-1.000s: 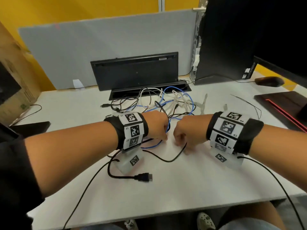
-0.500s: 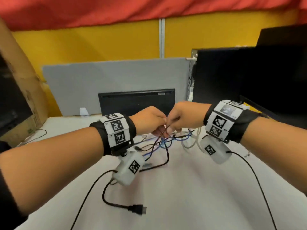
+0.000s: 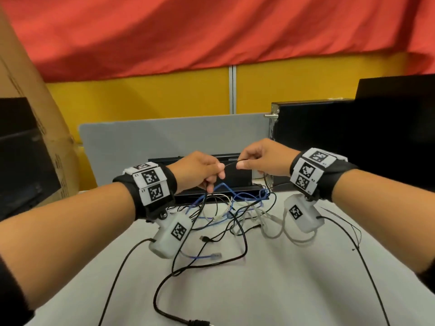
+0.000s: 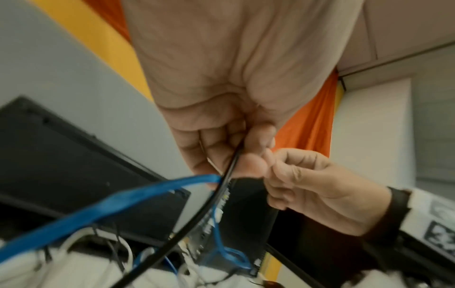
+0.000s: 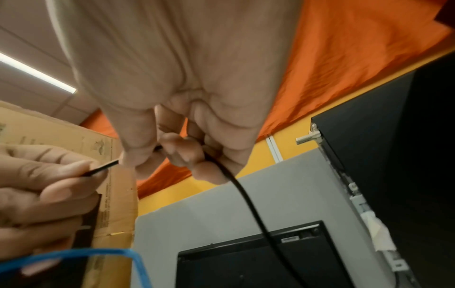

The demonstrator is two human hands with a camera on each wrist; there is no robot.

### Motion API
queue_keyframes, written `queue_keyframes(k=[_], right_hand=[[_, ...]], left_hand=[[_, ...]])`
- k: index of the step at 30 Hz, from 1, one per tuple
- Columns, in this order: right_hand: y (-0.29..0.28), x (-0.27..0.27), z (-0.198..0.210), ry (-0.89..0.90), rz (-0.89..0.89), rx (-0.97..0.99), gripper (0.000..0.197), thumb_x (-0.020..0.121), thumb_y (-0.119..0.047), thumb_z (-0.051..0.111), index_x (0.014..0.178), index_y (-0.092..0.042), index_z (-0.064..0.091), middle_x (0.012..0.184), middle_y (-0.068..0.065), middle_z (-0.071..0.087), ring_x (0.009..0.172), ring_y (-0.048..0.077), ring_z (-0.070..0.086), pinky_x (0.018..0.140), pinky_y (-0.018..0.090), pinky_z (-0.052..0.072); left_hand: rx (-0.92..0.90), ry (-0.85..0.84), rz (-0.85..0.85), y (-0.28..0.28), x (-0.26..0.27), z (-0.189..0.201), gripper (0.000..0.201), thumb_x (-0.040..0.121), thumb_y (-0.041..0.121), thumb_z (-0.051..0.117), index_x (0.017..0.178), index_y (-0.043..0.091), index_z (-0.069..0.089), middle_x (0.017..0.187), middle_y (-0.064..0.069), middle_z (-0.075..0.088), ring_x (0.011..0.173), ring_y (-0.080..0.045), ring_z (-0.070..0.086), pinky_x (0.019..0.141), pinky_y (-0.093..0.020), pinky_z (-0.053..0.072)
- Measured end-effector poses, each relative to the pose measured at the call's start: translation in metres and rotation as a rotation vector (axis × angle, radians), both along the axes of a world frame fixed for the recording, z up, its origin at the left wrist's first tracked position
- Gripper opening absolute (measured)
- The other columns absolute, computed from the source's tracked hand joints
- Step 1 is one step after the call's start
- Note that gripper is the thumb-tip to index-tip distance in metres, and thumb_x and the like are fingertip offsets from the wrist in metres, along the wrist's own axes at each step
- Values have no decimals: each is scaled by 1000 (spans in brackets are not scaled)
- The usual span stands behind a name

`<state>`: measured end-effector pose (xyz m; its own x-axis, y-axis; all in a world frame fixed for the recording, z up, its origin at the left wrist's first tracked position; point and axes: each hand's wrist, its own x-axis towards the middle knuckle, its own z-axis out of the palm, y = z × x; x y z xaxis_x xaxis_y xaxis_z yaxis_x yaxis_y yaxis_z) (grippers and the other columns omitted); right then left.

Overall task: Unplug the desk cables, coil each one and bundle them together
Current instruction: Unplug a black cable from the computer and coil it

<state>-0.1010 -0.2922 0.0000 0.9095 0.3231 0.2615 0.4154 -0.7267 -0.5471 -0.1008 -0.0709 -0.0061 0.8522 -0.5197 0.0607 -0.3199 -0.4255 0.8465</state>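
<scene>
A thin black cable (image 3: pixel 229 164) runs taut between my two hands, raised above the white desk (image 3: pixel 294 278). My left hand (image 3: pixel 219 169) pinches it, and it drops from that hand (image 4: pixel 221 187) into the tangle. My right hand (image 3: pixel 242 163) pinches the other side, and the cable hangs down from its curled fingers (image 5: pixel 246 194). A loop of the blue cable (image 3: pixel 226 187) rises to just under my left hand; whether that hand holds it I cannot tell. Black, blue and white cables (image 3: pixel 266 223) lie tangled on the desk below.
An HDMI plug (image 3: pixel 197 323) lies at the near edge; a blue network plug (image 3: pixel 215 256) and a small black plug (image 3: pixel 204 238) lie mid-desk. Behind stand a black keyboard (image 3: pixel 162 162), grey divider (image 3: pixel 164 137), computer tower (image 3: pixel 317 142) and cardboard box (image 3: pixel 35 142).
Both hands have risen from the desk with the black cable and drawn a little apart, stretching it. The head view has tilted upward.
</scene>
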Motion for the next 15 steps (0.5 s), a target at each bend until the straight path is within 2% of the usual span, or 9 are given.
queue_keyframes(k=[2,4,5,8,10,12,15], right_hand=[[-7,8,0,-8,-38,-44,14,89,-36,65,90,-22,70,61,-17,59,55,-3,54,54,14,45],[-17,16,-1,-12,-101,-49,19,90,-35,63,91,-18,71,71,-2,60,62,9,54,63,27,47],[-23,20,-2,-18,-130,-38,20,91,-34,62,91,-17,71,71,3,59,61,12,52,62,30,46],[-36,30,-7,-38,-182,13,17,92,-33,61,86,-21,72,58,-5,51,51,8,44,53,24,38],[-38,35,-8,-60,-184,10,17,93,-33,60,81,-26,71,58,-11,53,49,3,43,54,22,37],[-40,41,-4,-92,-180,14,19,92,-36,60,80,-26,71,58,-8,52,45,2,40,54,23,37],[-45,45,8,-157,-191,8,25,91,-42,59,80,-23,71,55,-6,46,42,2,38,52,25,37]], left_hand=[[73,-111,66,8,9,4,27,101,21,48,81,11,62,50,7,45,47,-10,54,73,-34,56],[152,-229,136,21,19,10,28,101,23,47,79,14,61,53,6,47,48,-10,54,75,-36,56],[190,-279,170,28,24,13,29,101,25,46,78,15,60,54,5,48,50,-11,53,73,-34,53],[276,-368,232,48,38,19,29,102,28,45,79,19,60,56,1,53,47,-5,53,56,-24,39],[291,-379,246,54,45,21,29,102,28,44,79,18,59,56,-2,52,49,-9,53,57,-25,41],[254,-368,263,59,51,23,29,102,27,45,79,17,59,54,-1,45,49,-15,50,55,-25,48],[259,-437,295,66,58,30,29,101,28,48,80,16,63,51,2,38,45,-13,39,51,-25,41]])
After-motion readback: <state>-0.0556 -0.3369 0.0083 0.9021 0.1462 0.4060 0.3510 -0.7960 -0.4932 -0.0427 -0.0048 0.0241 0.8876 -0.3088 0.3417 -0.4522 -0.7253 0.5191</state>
